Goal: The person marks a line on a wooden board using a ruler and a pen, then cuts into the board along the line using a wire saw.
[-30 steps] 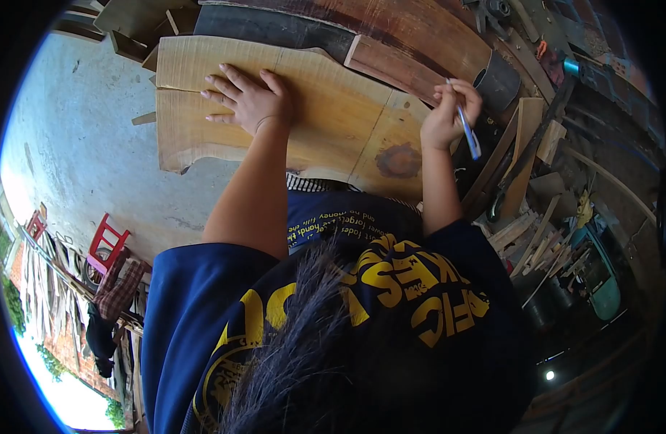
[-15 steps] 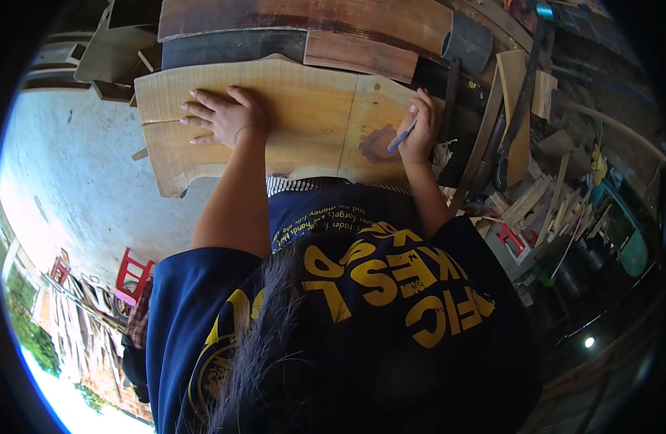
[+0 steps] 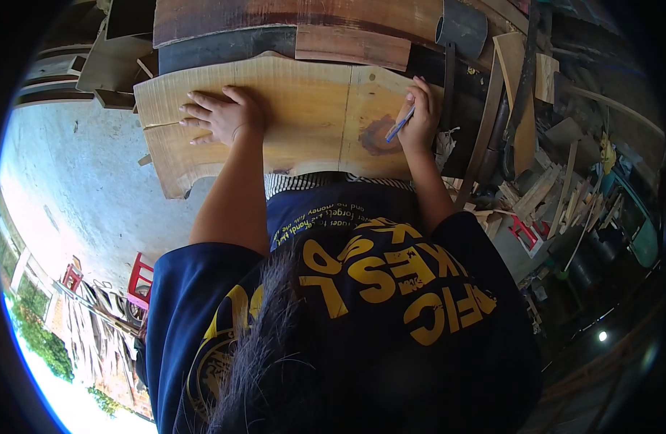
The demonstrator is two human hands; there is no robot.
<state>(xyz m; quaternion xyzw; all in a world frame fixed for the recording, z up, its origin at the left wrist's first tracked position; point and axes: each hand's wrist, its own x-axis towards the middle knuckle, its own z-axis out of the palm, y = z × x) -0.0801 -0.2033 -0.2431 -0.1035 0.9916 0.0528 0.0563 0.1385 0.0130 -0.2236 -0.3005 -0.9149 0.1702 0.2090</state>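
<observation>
A wide, pale wooden board (image 3: 304, 116) with wavy edges lies in front of my body. My left hand (image 3: 230, 116) rests flat on its left part, fingers spread. Near the board's right end, my right hand (image 3: 423, 119) is closed around a blue pen (image 3: 400, 125), which slants down to the left over the wood. Beside the pen tip is a dark brown knot (image 3: 376, 139). A thin dark line (image 3: 345, 119) crosses the board to the left of that knot. At the left end a crack (image 3: 161, 126) runs into the wood.
Beyond the board lie reddish-brown planks (image 3: 355, 49) and a dark cylindrical piece (image 3: 463, 35). Long strips and scrap wood (image 3: 524, 199) crowd the right side. A red chair (image 3: 140, 278) stands at lower left, past the pale concrete floor (image 3: 80, 159).
My right hand has shifted slightly, and the pen is tilted a little differently. My left hand stays flat on the board. The view has moved slightly.
</observation>
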